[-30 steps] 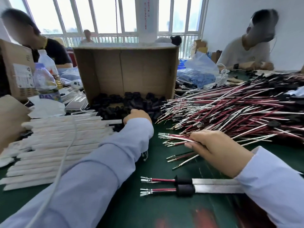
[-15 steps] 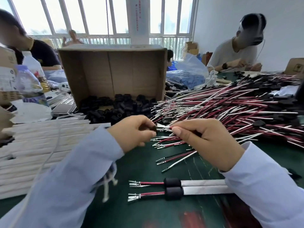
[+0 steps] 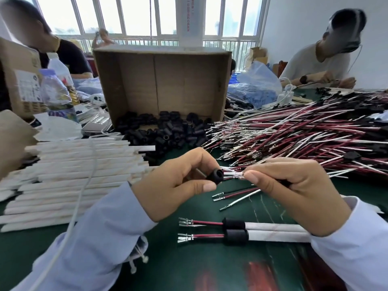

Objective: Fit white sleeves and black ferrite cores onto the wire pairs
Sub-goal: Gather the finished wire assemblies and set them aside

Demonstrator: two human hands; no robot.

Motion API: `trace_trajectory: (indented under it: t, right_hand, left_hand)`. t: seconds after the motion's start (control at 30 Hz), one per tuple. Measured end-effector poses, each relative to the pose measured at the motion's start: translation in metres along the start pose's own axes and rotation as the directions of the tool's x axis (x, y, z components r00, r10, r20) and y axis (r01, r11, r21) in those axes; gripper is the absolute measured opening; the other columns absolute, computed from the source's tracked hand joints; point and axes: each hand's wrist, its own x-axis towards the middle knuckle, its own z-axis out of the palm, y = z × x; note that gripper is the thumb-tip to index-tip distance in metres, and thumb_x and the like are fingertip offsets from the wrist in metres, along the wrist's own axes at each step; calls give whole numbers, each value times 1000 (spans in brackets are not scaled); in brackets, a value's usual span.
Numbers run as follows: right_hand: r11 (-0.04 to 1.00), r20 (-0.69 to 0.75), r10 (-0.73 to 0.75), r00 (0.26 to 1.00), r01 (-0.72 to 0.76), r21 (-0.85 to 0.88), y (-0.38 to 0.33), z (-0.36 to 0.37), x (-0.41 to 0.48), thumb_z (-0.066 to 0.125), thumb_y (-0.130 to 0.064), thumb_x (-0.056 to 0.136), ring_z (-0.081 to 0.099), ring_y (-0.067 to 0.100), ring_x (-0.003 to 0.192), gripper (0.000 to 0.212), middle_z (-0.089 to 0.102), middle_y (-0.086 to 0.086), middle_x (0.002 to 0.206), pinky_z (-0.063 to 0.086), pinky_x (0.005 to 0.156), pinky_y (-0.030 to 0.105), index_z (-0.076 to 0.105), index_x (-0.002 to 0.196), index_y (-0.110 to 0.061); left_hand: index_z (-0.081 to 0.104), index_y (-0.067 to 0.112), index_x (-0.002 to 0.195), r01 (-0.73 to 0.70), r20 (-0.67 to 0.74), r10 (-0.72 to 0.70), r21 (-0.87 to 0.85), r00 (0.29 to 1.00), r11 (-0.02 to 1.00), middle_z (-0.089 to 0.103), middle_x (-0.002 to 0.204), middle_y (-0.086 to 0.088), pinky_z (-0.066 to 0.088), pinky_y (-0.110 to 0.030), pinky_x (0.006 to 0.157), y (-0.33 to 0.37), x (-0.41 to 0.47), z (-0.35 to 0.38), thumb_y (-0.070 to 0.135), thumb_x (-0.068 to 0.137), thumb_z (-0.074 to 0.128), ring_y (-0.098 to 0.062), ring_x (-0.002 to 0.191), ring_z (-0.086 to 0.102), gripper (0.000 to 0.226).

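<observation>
Left hand (image 3: 174, 185) pinches a ferrite core (image 3: 215, 175), right hand (image 3: 294, 190) pinches the wire pair (image 3: 233, 175)

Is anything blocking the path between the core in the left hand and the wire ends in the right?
Nothing visible does. The left hand holds the ferrite core right beside the wire terminals pinched by the right hand; their tips appear to be at its opening.

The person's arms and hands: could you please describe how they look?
The left hand and right hand are bare, without gloves. The left sleeve and right sleeve are long, pale blue, reaching the wrists. White drawstring cords dangle under the left cuff.
</observation>
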Motion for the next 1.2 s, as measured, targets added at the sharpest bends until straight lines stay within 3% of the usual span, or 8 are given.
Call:
trace_trajectory:
  t: [0.2,0.37,0.57,0.77,0.9,1.1,1.2]
  right_hand:
    - [995,38,-16,999,20,-102,2,-1,-1,62,-39,88,55,18,54,21,59,-2,56,46,50,35,77,89,-25]
    - [993,29,-28,999,31,-113,0,2,-1,60,-30,88,51,21,54,22,53,3,55,43,49,37,78,85,-17]
    - [978,45,-43,998,51,-202,-5,7,-3,56,-29,90,56,17,58,25,59,-3,64,46,53,36,72,109,-25]
    - [942,17,-83,996,84,-326,-11,6,-6,53,-39,91,47,9,52,25,47,-10,59,42,45,31,71,109,-34]
    - [928,-2,-61,998,56,-368,-12,7,-7,51,-43,90,43,8,50,25,42,-8,54,40,43,29,71,106,-38]
    - [958,17,-55,998,57,-280,-10,8,-8,60,-30,89,44,10,51,19,43,-9,56,38,45,30,74,102,-29]
    - [991,43,74,996,-68,-111,-5,9,-7,61,-32,86,46,13,54,18,47,-5,55,39,50,33,77,94,-26]
  left_hand:
    - [58,24,102,-41,10,40,111,999,993,60,91,20,43,-10,75,3,-1,-2,24,87,60,-4,85,59,15]
    - [57,25,101,-51,24,49,134,999,990,60,90,20,42,-10,73,4,-1,-3,26,87,59,-5,83,59,14]
    - [55,30,99,-48,-1,48,130,999,990,58,87,22,42,-12,73,4,-1,-1,28,87,59,-5,80,56,13]
    - [56,26,101,-17,-7,18,106,1000,994,62,84,12,50,-28,76,4,-2,1,30,87,57,-12,80,61,15]
    - [56,20,101,-13,4,13,32,1000,999,65,84,13,49,-14,73,6,-3,2,22,88,56,-5,79,67,13]
    - [56,14,102,-7,1,7,-34,1000,999,64,84,16,49,-11,72,7,-3,4,15,90,56,-4,78,67,12]
    - [56,17,102,-11,7,11,4,1000,1000,64,86,15,49,-12,73,7,-4,5,20,91,57,-5,81,69,12]
